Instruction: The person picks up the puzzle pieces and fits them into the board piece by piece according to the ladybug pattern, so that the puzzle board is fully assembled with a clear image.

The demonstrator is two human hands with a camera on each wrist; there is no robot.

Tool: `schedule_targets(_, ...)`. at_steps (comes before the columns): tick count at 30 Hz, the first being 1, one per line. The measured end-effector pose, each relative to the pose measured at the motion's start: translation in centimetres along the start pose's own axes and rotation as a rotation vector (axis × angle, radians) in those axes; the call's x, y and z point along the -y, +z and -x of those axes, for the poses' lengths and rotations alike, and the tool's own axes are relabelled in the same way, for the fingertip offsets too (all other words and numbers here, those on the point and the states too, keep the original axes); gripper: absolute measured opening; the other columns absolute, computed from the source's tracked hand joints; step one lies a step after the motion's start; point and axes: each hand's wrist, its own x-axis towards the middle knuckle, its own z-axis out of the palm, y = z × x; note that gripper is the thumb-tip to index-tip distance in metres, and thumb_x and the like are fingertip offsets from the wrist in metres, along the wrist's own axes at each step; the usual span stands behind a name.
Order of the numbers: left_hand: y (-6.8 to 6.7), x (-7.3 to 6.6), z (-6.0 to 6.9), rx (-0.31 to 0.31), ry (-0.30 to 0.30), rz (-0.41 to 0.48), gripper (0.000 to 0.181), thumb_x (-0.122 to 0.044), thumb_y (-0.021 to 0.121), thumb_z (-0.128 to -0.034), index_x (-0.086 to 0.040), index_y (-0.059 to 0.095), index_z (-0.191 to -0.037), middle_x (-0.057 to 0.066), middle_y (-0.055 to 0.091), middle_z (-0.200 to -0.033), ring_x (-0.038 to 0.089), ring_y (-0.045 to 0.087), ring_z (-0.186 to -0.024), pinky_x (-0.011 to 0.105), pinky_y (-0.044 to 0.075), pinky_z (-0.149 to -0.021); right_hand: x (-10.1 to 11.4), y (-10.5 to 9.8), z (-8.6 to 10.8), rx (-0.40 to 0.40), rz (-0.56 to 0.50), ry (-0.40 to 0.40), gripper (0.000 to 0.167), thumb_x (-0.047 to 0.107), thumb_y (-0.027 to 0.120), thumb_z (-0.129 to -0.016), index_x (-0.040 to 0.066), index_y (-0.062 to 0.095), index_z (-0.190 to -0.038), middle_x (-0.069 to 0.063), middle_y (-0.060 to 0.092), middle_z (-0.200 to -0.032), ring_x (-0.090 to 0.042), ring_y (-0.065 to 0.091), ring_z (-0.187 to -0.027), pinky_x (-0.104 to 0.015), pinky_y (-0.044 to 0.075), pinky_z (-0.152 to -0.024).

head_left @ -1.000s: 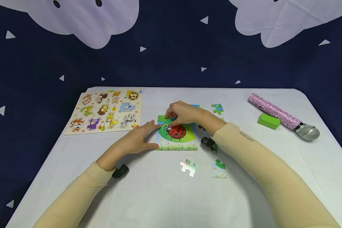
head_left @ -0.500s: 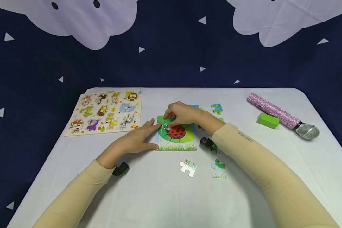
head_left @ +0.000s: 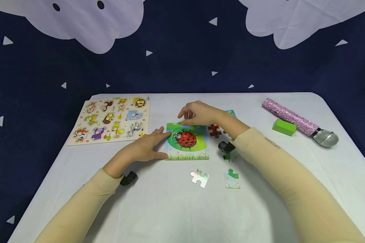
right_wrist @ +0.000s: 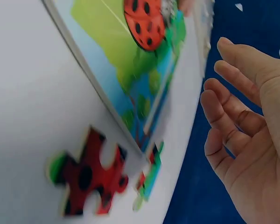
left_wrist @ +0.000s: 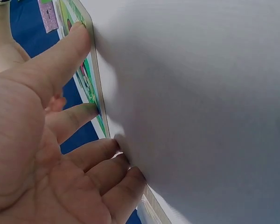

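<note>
A square ladybug puzzle (head_left: 202, 148) lies flat on the white table, a red spotted ladybug on a green leaf. My left hand (head_left: 146, 148) rests at its left side, thumb at the lower corner and index fingertip on the left edge; in the left wrist view the extended fingers touch the rim. Just above the puzzle's top edge hovers my right hand (head_left: 199, 114), fingers loosely bent and holding nothing, as the right wrist view confirms. A red and black puzzle piece (right_wrist: 86, 177) lies beside the puzzle's right edge. My right arm partly covers other pieces.
Nearer me lie a glossy puzzle piece (head_left: 200, 179) and a grass-printed piece (head_left: 232, 180). An animal peg board (head_left: 109, 119) stands back left. At right are a green block (head_left: 284, 127) and a pink glittery microphone (head_left: 292, 116). A dark star-patterned cloth hangs behind.
My right hand has risen off the ladybug puzzle, away toward the back right, uncovering the ladybug's head and the red piece. My left hand stays at the puzzle's left edge.
</note>
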Motion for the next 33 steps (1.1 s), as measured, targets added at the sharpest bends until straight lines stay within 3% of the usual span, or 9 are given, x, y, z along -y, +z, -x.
schedule_targets(10, 0.3, 0.5, -0.1, -0.005, -0.008, 0.008, 0.091, -0.04, 0.079, -0.098, -0.017, 0.031, -0.171, 0.02, 0.012, -0.18, 0.045, 0.012, -0.167, 0.069, 0.019, -0.132, -1.7, -2.1, 2.0, -0.075, -0.004, 0.057, 0.036, 0.027, 0.076, -0.102, 0.007, 0.075, -0.132, -0.01, 0.074, -0.12, -0.026, 0.07, -0.111, -0.045, 0.057, -0.095)
schedule_targets(17, 0.5, 0.6, 0.1, -0.01, 0.003, 0.012, 0.091, -0.039, 0.079, -0.0983, -0.016, 0.03, -0.171, 0.021, 0.012, -0.18, 0.045, 0.012, -0.167, 0.069, 0.017, -0.132, -3.2, -3.1, 3.2, -0.114, -0.03, 0.118, 0.038, 0.026, 0.076, -0.101, 0.006, 0.074, -0.134, -0.015, 0.074, -0.13, -0.029, 0.068, -0.118, -0.049, 0.056, -0.099)
schedule_targets(26, 0.5, 0.6, 0.1, -0.017, 0.003, 0.002, 0.09, -0.039, 0.079, -0.0982, -0.016, 0.031, -0.171, 0.021, 0.012, -0.18, 0.044, 0.012, -0.167, 0.068, 0.018, -0.132, -5.2, -3.5, 4.1, -0.095, -0.071, 0.229, 0.045, 0.024, 0.076, -0.1, 0.007, 0.069, -0.141, -0.019, 0.069, -0.135, -0.034, 0.065, -0.125, -0.051, 0.055, -0.1)
schedule_targets(33, 0.3, 0.4, 0.0, -0.017, 0.001, 0.003, 0.09, -0.038, 0.079, -0.0982, -0.015, 0.031, -0.171, 0.021, 0.012, -0.18, 0.044, 0.012, -0.167, 0.068, 0.018, -0.132, -6.5, -3.2, 4.0, -0.07, -0.089, 0.277, 0.049, 0.019, 0.081, -0.095, 0.008, 0.069, -0.141, -0.017, 0.07, -0.129, -0.032, 0.066, -0.12, -0.048, 0.055, -0.097)
